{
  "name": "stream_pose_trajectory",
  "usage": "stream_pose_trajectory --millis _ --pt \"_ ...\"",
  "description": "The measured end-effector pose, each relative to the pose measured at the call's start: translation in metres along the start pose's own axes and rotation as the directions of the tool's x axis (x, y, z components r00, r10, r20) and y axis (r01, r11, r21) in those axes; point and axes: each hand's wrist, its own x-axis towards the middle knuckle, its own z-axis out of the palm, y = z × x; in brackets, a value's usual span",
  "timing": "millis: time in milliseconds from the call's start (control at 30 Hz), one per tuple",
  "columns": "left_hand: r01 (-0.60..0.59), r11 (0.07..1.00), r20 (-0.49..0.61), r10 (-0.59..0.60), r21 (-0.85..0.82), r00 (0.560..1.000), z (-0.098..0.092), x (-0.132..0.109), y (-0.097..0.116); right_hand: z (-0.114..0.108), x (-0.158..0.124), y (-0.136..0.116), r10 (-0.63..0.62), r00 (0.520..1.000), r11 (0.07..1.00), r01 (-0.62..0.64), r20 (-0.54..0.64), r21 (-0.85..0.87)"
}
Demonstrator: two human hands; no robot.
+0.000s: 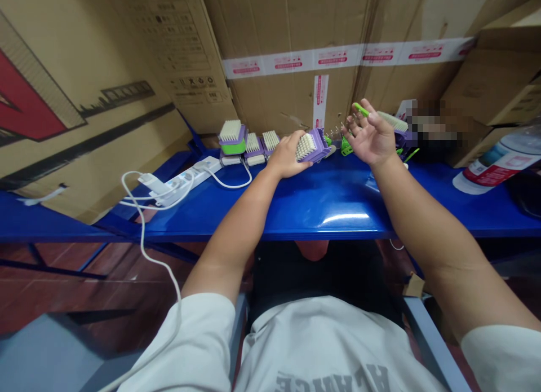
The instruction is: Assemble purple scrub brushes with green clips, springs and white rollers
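My left hand (287, 155) is closed around a purple brush (311, 146) with cream bristles, held just above the blue table (296, 206) near its back edge. My right hand (372, 135) is raised palm up with its fingers spread apart; a thin green piece (360, 109) lies at its fingertips. Behind that hand sits another purple brush with pale bristles (395, 124). Green clips and small metal parts (343, 144) lie between my two hands. A row of finished brushes (249, 141), one with a green base, stands to the left by the cardboard.
Large cardboard boxes (296, 53) wall off the back of the table. A white power strip (186, 180) and its cable trail off the left side. A bottle with a red label (499, 163) lies at the right. My lap is under the table's front edge.
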Motion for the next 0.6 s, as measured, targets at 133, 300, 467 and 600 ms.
stream_pose_trajectory --millis 133,300,467,600 --pt "0.0 1.0 0.016 0.0 0.019 1.0 -0.003 -0.001 0.003 -0.019 0.016 0.012 -0.015 0.97 1.0 0.017 0.244 -0.005" --pt "0.008 0.999 0.021 -0.008 0.031 1.0 -0.005 -0.001 0.007 -0.02 0.02 0.018 0.018 0.979 0.999 -0.027 0.202 0.04" --pt "0.005 1.0 0.019 -0.006 0.031 1.0 -0.005 -0.002 0.006 -0.022 0.021 0.02 -0.001 0.963 1.0 0.002 0.27 -0.004" --pt "0.0 1.0 0.018 0.0 0.024 1.0 -0.005 -0.002 0.006 -0.03 0.027 0.021 -0.011 0.955 0.996 0.038 0.297 -0.084"
